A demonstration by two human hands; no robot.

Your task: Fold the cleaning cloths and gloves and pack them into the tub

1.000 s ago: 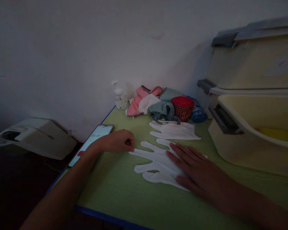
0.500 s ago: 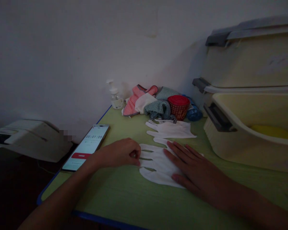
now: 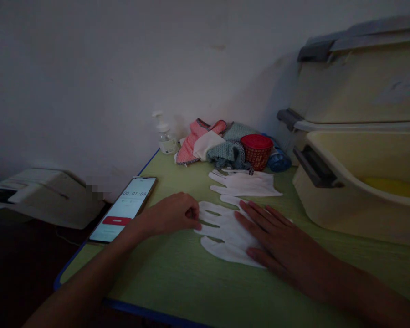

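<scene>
A white glove lies flat on the green table, its fingers pointing left. My right hand rests on the palm and cuff side of it, fingers stretched out and partly covering it. At the glove's fingertips is my left hand, its thumb and index finger pinched on one finger of the glove. Just beyond lies a second white glove, also flat with its fingers to the left; neither hand touches it.
A phone showing a timer lies by the left edge. Cloths, a red-lidded container and a pump bottle stand along the wall. Cream storage bins occupy the right, the front one holding something yellow. A white appliance sits left, off the table.
My left hand has shifted slightly up along the glove's fingertips, and the glove's fingers have moved a little. My right hand stays on the glove. The view has tilted slightly.
</scene>
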